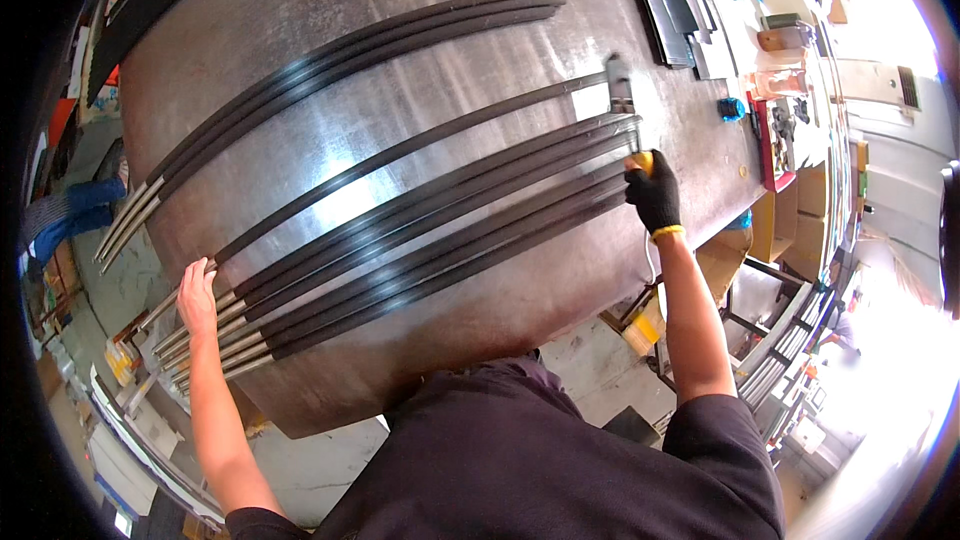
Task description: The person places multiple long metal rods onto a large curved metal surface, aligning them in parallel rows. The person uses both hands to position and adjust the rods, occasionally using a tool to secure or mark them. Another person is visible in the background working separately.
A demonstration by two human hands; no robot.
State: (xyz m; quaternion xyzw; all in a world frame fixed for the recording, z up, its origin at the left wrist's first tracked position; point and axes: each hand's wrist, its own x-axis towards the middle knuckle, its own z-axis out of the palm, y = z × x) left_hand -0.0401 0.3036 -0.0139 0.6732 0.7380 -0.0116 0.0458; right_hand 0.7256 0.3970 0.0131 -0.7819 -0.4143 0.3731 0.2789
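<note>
My bare left hand (197, 298) is closed at the left end of a single black-sleeved metal rod (400, 152), where the bare metal meets the sleeve. My right hand (654, 202), in a black glove with a yellow cuff, is closed round a yellow-handled tool (640, 160) with a pale cord. The tool's front is blurred and its kind unclear. It is near a small metal block (620, 85) at the rod's right end. Nearer me lie several more black-sleeved rods (440, 225), their bare metal ends jutting past the table's left edge.
Another group of black-sleeved rods (330, 65) lies farther back on the dull metal table (560, 280). Long black strips (655, 0) lie at the far right, near a blue roll (731, 109). A red tray (775, 145) holds small items. Cardboard boxes (800, 210) stand beyond the right edge.
</note>
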